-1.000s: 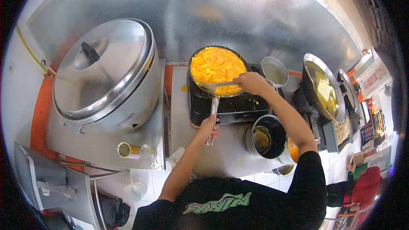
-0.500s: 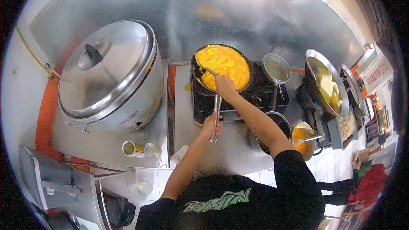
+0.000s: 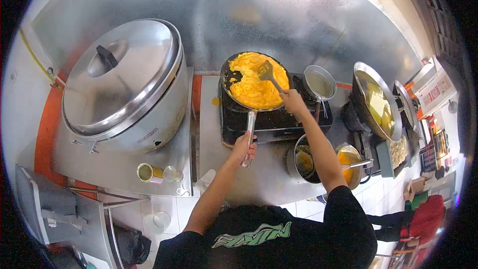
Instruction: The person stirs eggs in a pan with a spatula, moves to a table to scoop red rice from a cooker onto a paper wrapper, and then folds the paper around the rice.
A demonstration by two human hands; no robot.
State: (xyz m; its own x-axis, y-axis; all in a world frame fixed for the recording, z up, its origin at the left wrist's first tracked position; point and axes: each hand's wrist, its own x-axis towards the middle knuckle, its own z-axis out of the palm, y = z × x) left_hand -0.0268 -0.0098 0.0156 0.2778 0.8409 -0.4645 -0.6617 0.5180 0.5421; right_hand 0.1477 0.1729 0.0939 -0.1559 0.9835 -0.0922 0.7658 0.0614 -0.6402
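1. Where the steel counter [image 3: 119, 162] is filled at the left, a large round cooker [image 3: 134, 134] is seen, covered by a smooth, domed metal lid [image 3: 137, 89]; its contents are hidden.
2. Near its base, an open can [image 3: 145, 172] and a clear cup [image 3: 172, 174] are stood side by side.
3. By the closed left hand [image 3: 244, 148], the bare metal handle [image 3: 252, 123] of a round black frying pan [image 3: 230, 80] is gripped; the pan is set on a black stove [image 3: 279, 134]; soft, lumpy yellow egg [image 3: 256, 94] is spread in it, broken by a dark gap at the left.
4. By the right hand [image 3: 294, 102], a spatula [image 3: 269, 73] is gripped, its flat blade held over the egg.
5. Behind the right forearm [image 3: 318, 144], a deep dark pot [image 3: 296, 165] is partly hidden; beside it, orange-yellow liquid [image 3: 344, 158] and a wire whisk [image 3: 366, 163] are held in a bowl [image 3: 356, 178].
6. Farther right, golden liquid [image 3: 374, 102] is held in a wide, sloping wok [image 3: 358, 77]; below, crumbly beige pieces [image 3: 398, 152] are held in a grey tray [image 3: 386, 160].
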